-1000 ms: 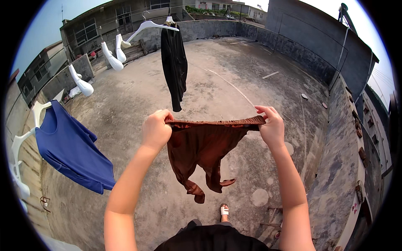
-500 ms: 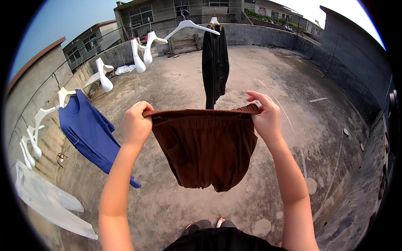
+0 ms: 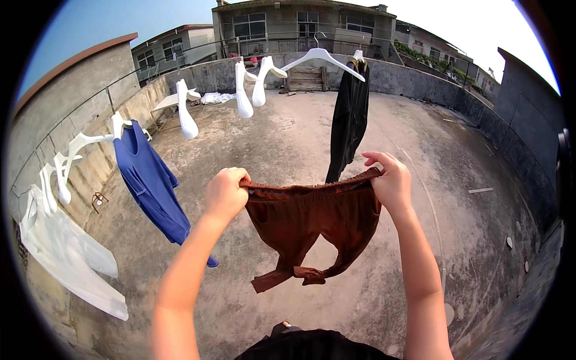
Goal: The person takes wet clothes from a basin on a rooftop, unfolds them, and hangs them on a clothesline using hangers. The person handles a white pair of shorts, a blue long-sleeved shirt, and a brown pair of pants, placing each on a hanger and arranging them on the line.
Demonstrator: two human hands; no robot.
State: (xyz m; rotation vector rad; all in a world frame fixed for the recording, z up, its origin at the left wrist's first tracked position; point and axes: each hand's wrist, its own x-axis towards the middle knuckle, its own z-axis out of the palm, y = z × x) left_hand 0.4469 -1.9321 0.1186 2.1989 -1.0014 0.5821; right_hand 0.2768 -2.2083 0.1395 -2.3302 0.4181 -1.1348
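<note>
A pair of brown trousers [image 3: 300,216] with a gathered elastic waistband hangs stretched between my two hands. My left hand [image 3: 227,193] is closed on one end of the waistband. At the other end my right hand [image 3: 391,181] pinches it, with some fingers raised. Both legs dangle apart, and a gap shows between them. Beyond the trousers, a white hanger [image 3: 318,56] has nothing on it. Just behind that hanger, a black garment [image 3: 350,117] hangs down. To the left of my left forearm is a blue long-sleeved top [image 3: 147,177] on a hanger.
White trousers [image 3: 66,252] hang at the far left. Several bare white hangers [image 3: 187,114] hang in a row, nearer ones beside a white hanger [image 3: 81,143]. A concrete parapet [image 3: 414,84] bounds the rooftop floor [image 3: 264,144]. Folded white cloth [image 3: 217,98] lies near the back wall.
The trousers' legs have swung apart and their lower ends now show. My hands and the trousers sit slightly lower and further right. The whole view has shifted, showing more of the buildings.
</note>
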